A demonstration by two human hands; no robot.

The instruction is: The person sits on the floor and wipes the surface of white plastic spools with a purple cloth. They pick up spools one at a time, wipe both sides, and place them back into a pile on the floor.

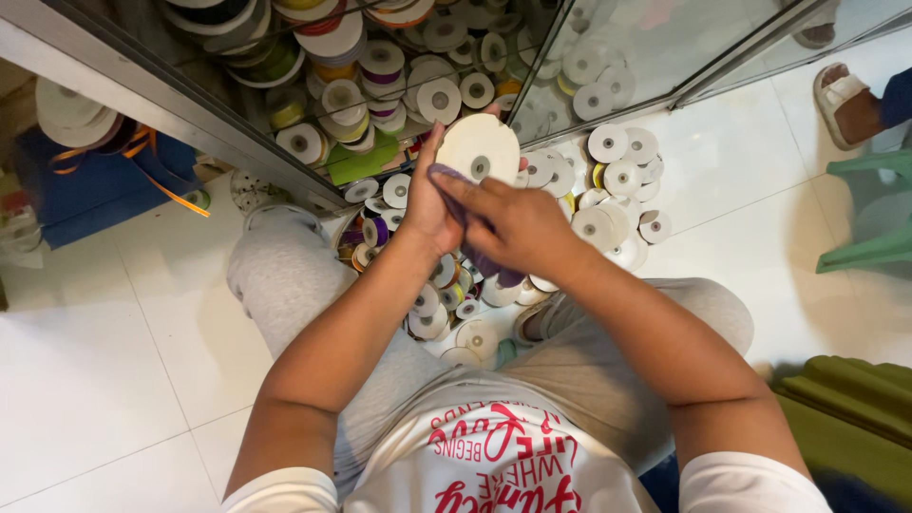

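My left hand holds up a round cream-white ribbon spool in front of me, its flat face toward the camera. My right hand presses a purple cloth against the lower left edge of that spool; the cloth hangs down below my fingers. Both hands are above a pile of ribbon spools on the white tiled floor between my knees.
A glass-fronted cabinet full of ribbon spools stands ahead, its metal frame running diagonally. Blue box with orange ribbon at left. Another person's sandalled foot and a green plastic chair at right. Green cloth lower right.
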